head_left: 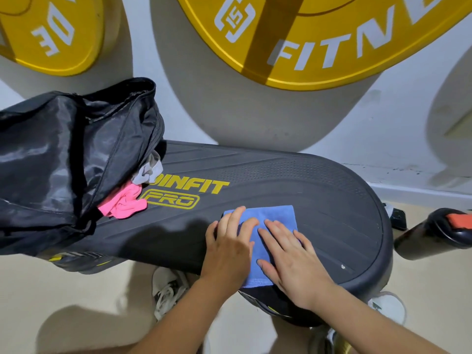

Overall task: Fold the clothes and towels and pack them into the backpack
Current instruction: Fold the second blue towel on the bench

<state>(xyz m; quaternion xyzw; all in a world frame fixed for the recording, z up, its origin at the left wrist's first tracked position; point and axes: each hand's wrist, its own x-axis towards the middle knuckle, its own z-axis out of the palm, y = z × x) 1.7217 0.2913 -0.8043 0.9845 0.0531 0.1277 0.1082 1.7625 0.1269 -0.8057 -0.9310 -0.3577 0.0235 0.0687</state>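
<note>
- Step in hand: folding. My left hand (227, 249) and right hand (288, 256) both lie flat on the blue towel (270, 213), side by side, pressing it down.
- Fingers (275, 232): straight and a little spread on both hands, palms down. Nothing is gripped or pinched.
- The towel lies on the near right part of the black step (306, 180), folded to a narrow rectangle. Its far end shows past my fingertips, and its near end hangs just over the step's front edge.
- The backpack (63, 159) sits on the left end of the step, well apart from the towel, with its mouth open toward me. A pink cloth (125, 200) and a grey cloth (148, 169) spill out of the opening onto the step. They look bunched rather than folded, so I judge the packing is far from done.
- Next move, as I judge it: one more fold — pinch the near end, bring it over the far end, and flatten the crease. After that I'd lift the towel with both hands so it keeps its shape, then carry it left to the opening.
- The loose cloths at the mouth will likely need pulling out and folding too.
- A dark bottle (429, 233) stands off the right end, clear of my hands.
</note>
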